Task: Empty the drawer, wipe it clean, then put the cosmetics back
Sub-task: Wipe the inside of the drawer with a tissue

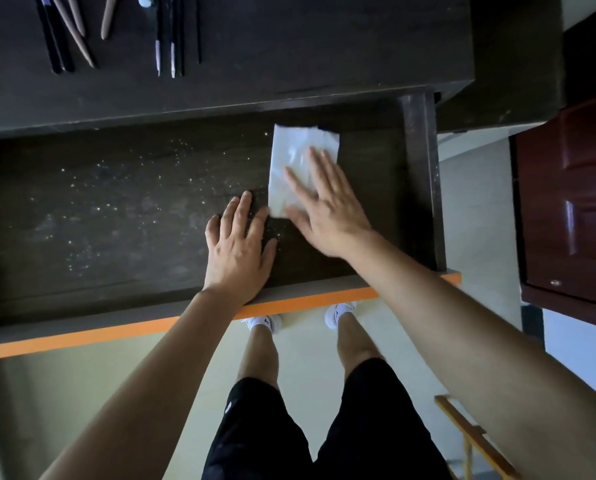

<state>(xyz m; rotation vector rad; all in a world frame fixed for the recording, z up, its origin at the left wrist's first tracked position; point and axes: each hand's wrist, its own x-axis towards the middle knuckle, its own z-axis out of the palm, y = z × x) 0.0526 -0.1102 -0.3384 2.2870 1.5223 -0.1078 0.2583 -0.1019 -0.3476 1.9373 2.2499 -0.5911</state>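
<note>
Inside the pulled-out drawer point(423, 188), toward its right end, a white folded wipe point(300, 147) lies flat on the dark floor. The right hand point(327, 213) presses on the wipe's near half with straight, spread fingers point(319, 168); nothing curls round the wipe, so it is held by palm and finger pressure only. The left hand point(237, 251) rests flat, fingers likewise uncurled, on the bare drawer floor just beside the wipe's near left corner; whether its index finger touches the wipe's edge cannot be confirmed. No cosmetics are in the drawer. Pale specks point(81, 188) are scattered over the floor, thickest across the left and middle. Assessment: emptying is complete and wiping is the step in hand, with most of the floor not yet cleaned. To do it well, pressure should be even across the wipe so that it slides with the hand rather than bunching. Strokes should overlap from the right wall toward the left end, with grit gathered to one spot and lifted out, not pushed into corners, and the left hand should steady the drawer. The wipe's far half extends uncovered beyond the fingertips toward the back wall. The cosmetics, pencils point(71, 32) and slim brushes point(171, 39), lie on the desktop point(307, 46) behind the drawer, well apart from both hands.
</note>
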